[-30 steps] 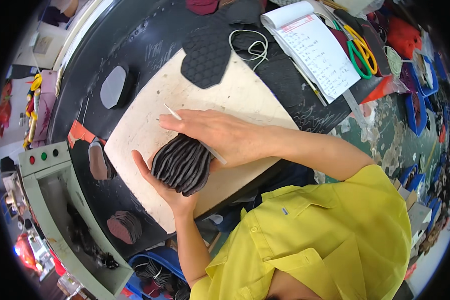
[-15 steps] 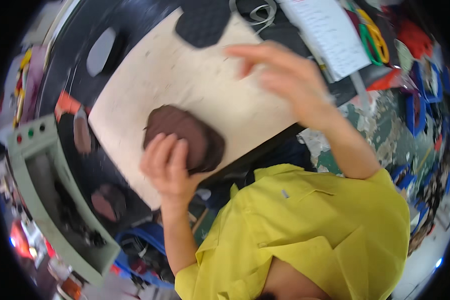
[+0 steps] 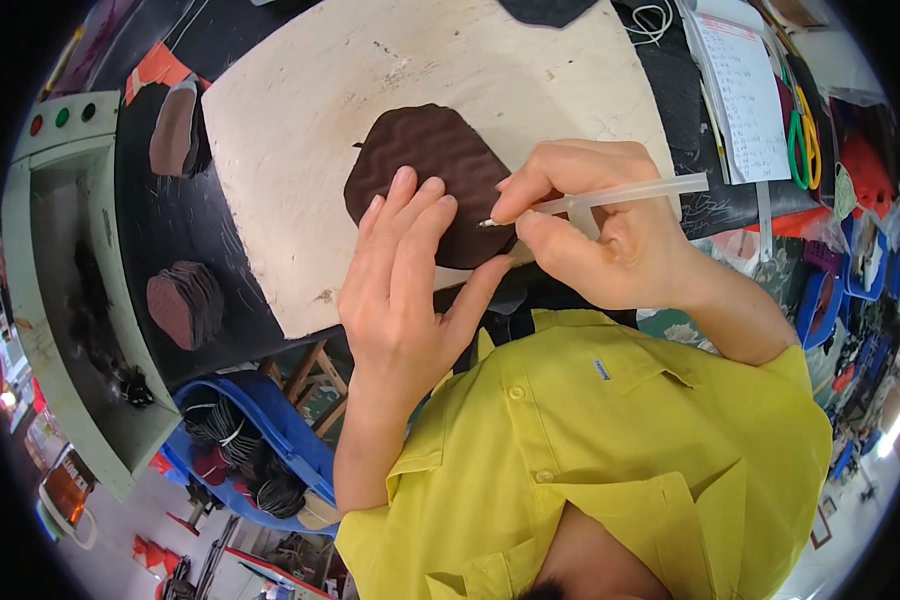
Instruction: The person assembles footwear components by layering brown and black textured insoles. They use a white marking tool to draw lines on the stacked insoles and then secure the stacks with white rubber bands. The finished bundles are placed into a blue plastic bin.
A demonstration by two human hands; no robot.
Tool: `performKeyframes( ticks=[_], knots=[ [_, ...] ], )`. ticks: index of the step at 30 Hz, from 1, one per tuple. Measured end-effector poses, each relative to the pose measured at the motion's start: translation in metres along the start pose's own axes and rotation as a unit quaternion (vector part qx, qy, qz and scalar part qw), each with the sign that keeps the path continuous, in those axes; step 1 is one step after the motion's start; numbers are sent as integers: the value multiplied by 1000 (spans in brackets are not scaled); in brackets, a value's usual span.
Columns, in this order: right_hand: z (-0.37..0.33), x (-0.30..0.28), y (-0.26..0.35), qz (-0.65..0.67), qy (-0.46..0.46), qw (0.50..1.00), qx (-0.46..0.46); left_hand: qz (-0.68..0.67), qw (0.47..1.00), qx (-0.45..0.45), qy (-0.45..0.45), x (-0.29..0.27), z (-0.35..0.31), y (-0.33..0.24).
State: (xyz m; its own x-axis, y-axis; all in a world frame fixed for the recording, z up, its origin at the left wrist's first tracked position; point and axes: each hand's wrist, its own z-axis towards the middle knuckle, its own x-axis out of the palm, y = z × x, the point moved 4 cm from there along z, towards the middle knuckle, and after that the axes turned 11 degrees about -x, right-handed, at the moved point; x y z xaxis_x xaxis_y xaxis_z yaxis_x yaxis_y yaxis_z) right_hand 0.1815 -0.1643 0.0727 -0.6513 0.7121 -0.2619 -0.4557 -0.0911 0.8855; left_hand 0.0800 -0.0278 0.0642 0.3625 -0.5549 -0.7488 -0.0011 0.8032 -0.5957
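A dark brown piece with rounded corners and a wavy surface lies on the pale board, its lower edge near me. My left hand rests on it, fingers stretched out over its lower left part and thumb apart along the near edge. Pinched in my right hand is a slim translucent white pen. Its metal tip meets the brown piece at the lower right, or hovers just over it; I cannot tell which.
Stacks of brown cut pieces lie left of the board, beside a grey-green machine trough. A black piece is at the far edge. A notepad and scissors lie right; a blue basket stands below left.
My right hand has come down from above the board to the brown piece, and the pen now shows in it. My left hand stays on the piece. The whole view has shifted.
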Motion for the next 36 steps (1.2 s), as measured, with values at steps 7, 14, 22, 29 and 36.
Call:
performKeyframes(
  ticks=[7, 14, 22, 29, 36],
  knots=[
    [2, 1, -3, -27, 44, 998, 30, -21, 1000, -10, 0, -2, 0, 3],
    [2, -13, -1, 84, -12, 990, 117, -72, 997, -24, -30, -6, 3, 8],
    [5, -3, -8, -30, 34, 996, 73, -20, 999, 34, -20, -3, 5, 8],
    [7, 0, 0, 53, -17, 995, 84, -40, 996, 42, -67, -2, 10, 9],
    [3, 4, -15, -55, 17, 998, 21, 2, 1000, 25, -16, -4, 9, 6]
  ],
)
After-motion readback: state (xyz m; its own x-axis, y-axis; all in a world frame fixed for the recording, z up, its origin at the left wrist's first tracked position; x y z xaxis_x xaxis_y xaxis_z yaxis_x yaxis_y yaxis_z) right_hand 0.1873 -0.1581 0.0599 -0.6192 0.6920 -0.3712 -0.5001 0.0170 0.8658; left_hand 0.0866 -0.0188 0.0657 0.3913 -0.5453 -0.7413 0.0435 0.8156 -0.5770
